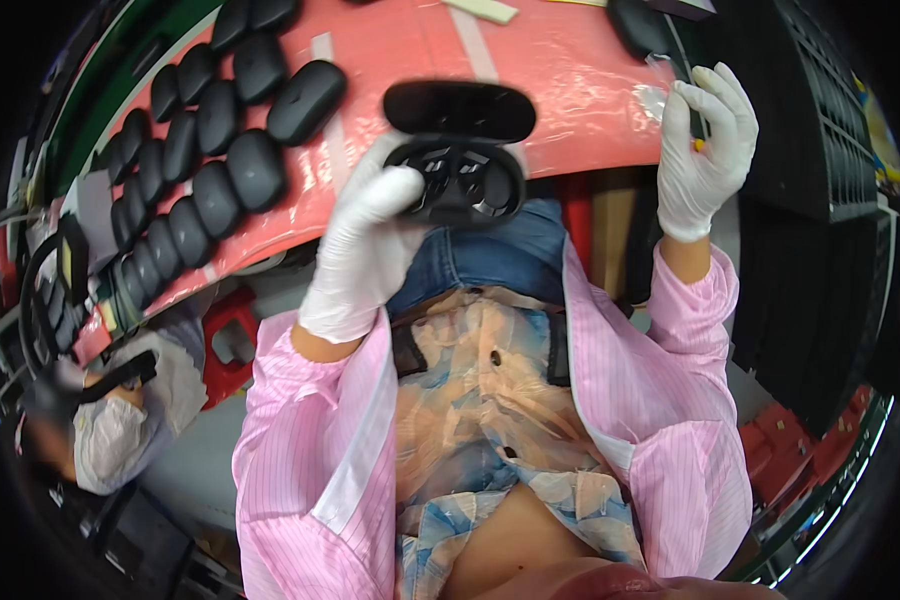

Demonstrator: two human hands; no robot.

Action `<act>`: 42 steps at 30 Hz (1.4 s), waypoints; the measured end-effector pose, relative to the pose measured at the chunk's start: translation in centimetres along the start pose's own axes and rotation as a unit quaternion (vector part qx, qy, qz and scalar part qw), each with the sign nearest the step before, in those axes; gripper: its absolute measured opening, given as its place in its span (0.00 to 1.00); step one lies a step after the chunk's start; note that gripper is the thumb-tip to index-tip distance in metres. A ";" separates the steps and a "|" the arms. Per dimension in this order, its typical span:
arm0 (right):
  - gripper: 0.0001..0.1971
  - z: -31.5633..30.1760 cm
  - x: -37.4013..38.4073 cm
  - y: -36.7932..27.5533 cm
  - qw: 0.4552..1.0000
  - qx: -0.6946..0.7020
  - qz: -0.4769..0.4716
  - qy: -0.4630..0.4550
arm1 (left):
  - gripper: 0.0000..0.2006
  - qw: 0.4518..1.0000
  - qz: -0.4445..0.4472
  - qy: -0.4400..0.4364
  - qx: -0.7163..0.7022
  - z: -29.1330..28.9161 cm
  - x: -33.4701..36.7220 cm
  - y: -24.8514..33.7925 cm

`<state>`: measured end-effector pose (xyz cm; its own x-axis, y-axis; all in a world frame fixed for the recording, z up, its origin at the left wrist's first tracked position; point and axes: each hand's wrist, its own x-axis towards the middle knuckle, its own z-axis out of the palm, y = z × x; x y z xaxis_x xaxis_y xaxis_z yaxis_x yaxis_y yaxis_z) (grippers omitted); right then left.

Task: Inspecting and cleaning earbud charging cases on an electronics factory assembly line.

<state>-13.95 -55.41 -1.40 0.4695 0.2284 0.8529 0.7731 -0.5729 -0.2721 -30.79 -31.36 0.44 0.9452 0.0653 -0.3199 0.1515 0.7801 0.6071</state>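
My left hand (365, 235), in a white glove, grips a black earbud charging case (460, 185), its thumb on the near rim. The lid (460, 112) stands raised, and dark hollows show inside the lower half. Off to the right, my gloved right hand (710, 145) is raised beside the table edge with thumb and forefinger pinched together. What they hold is too small to make out; a shiny clear scrap of film (652, 98) shows by the fingertips. A small orange-yellow spot (698, 146) shows at the palm.
Several rounded black cases (255, 170) lie in rows on the pink-covered table (580, 110) at the left. Another black case (637, 28) lies at the far right. Dark crates (815, 120) stand at the right. Another person's white-capped head (115, 440) is at the lower left, near a red stool (232, 345).
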 end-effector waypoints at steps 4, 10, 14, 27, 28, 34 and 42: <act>0.08 -2.5 -1.1 4.8 0.965 -0.174 -0.044 -0.192 | 0.29 0.998 -0.059 -0.024 -0.027 -1.8 0.9 0.1; 0.13 -1.2 -2.8 1.4 0.977 0.057 0.160 -0.131 | 0.64 0.975 -0.018 -0.164 -0.149 -2.5 1.0 0.7; 0.13 3.1 -1.0 -6.2 0.919 0.231 0.189 -0.259 | 0.63 0.957 0.022 -0.216 -0.194 -5.7 -1.1 1.4; 0.13 7.6 -3.2 -10.2 0.931 0.058 -0.047 -0.356 | 0.28 0.787 0.300 0.356 -0.404 -34.5 -15.0 6.5; 0.14 7.8 -3.2 -10.3 0.925 0.066 -0.050 -0.370 | 0.33 0.716 0.426 0.369 -0.412 -37.3 -15.6 8.8; 0.15 8.1 -3.5 -10.8 0.918 0.055 -0.060 -0.389 | 0.24 0.393 0.477 0.735 0.280 -45.3 -21.2 11.1; 0.14 8.0 -3.3 -11.2 0.926 0.059 -0.043 -0.371 | 0.36 0.803 0.446 0.282 -0.276 -41.0 -22.3 10.0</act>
<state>-20.73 -43.46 -4.69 0.5333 0.7723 0.3453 0.8423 -0.4471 -0.3010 -62.22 0.49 -16.17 0.3015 0.9017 -0.3100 -0.8122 0.4132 0.4118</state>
